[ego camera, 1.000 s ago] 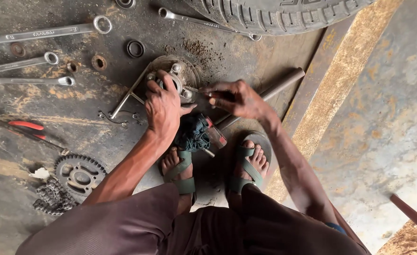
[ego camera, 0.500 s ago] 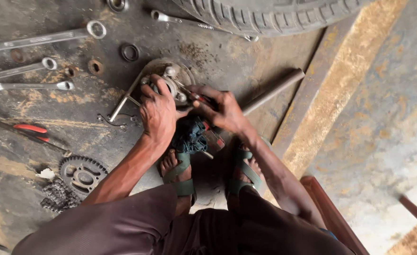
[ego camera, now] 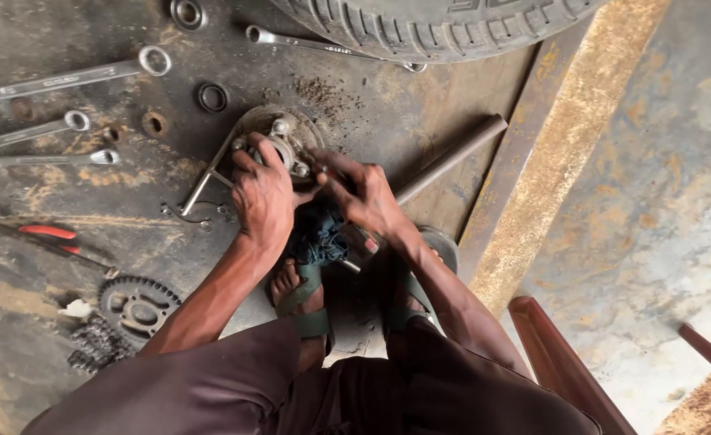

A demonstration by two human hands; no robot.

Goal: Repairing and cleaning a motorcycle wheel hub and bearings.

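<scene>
Metal hub point(ego camera: 284, 138) at 12 o'clock from feet is being gripped by left hand point(ego camera: 263, 196), fingers curled over it. Right hand point(ego camera: 361, 193) at 3 o'clock, fingers being pinched narrow on hub edge. Wrenches point(ego camera: 65, 80) at 9 o'clock.

Spanners point(ego camera: 65, 80), tyre point(ego camera: 436, 24) & pipe point(ego camera: 452, 157) hemmed the hub point(ego camera: 279, 141) on left, top & right; bare floor point(ego camera: 420, 105) btwn tyre & pipe gave free room.

Greasy metal hub point(ego camera: 284, 143), ribbed rubber tyre point(ego camera: 436, 24)
</scene>
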